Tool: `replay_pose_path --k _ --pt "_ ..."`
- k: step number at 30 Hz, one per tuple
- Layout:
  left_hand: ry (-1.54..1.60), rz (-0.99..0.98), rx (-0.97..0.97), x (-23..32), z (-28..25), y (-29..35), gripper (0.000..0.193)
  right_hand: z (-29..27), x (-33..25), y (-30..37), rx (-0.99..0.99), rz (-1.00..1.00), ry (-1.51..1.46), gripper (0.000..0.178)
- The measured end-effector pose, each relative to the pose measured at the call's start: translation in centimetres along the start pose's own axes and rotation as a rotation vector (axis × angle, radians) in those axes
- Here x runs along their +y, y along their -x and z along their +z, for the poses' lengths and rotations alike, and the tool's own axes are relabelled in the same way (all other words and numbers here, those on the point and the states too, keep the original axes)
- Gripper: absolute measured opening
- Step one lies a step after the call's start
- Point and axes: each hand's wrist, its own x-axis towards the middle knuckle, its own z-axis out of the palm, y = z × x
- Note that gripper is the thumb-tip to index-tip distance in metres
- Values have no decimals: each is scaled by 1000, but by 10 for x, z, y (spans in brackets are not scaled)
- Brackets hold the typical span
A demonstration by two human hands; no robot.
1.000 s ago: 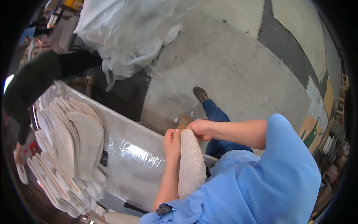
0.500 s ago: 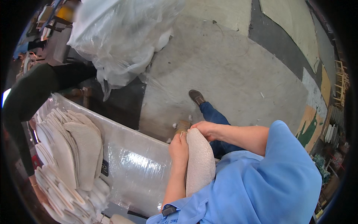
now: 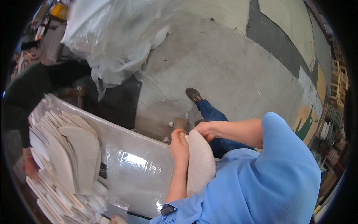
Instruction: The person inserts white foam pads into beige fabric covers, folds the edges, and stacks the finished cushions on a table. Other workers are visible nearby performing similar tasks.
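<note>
A curved, cream pad in nubby fabric (image 3: 200, 158) stands on end against the front of my blue shirt. At its top edge my left hand (image 3: 179, 145) is closed, thumb and fingers pinching the near-left corner. My right hand (image 3: 204, 130) meets it at the same edge from the right, fingers curled and partly hidden behind the pad. Both hands are close together, just past the edge of a table wrapped in clear plastic (image 3: 138, 156). Exactly what the fingertips grip there is too small to see.
Similar cream pads (image 3: 84, 149) lie stacked at the table's left end, with white-edged folded pieces (image 3: 56, 190) below. A co-worker's hand (image 3: 30, 166) is beside them. A large plastic-wrapped bundle (image 3: 115, 37) stands beyond. White scraps (image 3: 171, 124) lie on the floor (image 3: 223, 67).
My right hand has turned slightly, its fingers now lower behind the pad's edge. The co-worker's hand has moved up along the folded pieces. The whole view has shifted a little.
</note>
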Motion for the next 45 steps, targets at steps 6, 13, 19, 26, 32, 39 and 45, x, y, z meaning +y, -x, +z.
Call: replay_pose_path --k 6,13,19,26,32,39,45 --pt "217 5 -161 -38 -5 -22 26 -3 39 5 236 -511 -65 30" --pt "358 -217 -262 -16 -7 -10 31 15 116 30 197 -672 -318 52" --pt "377 -237 -318 -6 -8 13 35 28 119 -30 552 -819 -344 65" --pt "26 57 -67 -31 9 1 32 26 99 -23 649 -840 -139 62" --pt "-228 255 185 -3 12 14 28 0 99 -62 777 -913 536 46" --pt "-120 86 118 -45 -37 73 31 -6 96 -7 260 -776 168 37" --pt "-63 -94 27 -118 -47 139 38 42 -32 83 455 -715 766 47"
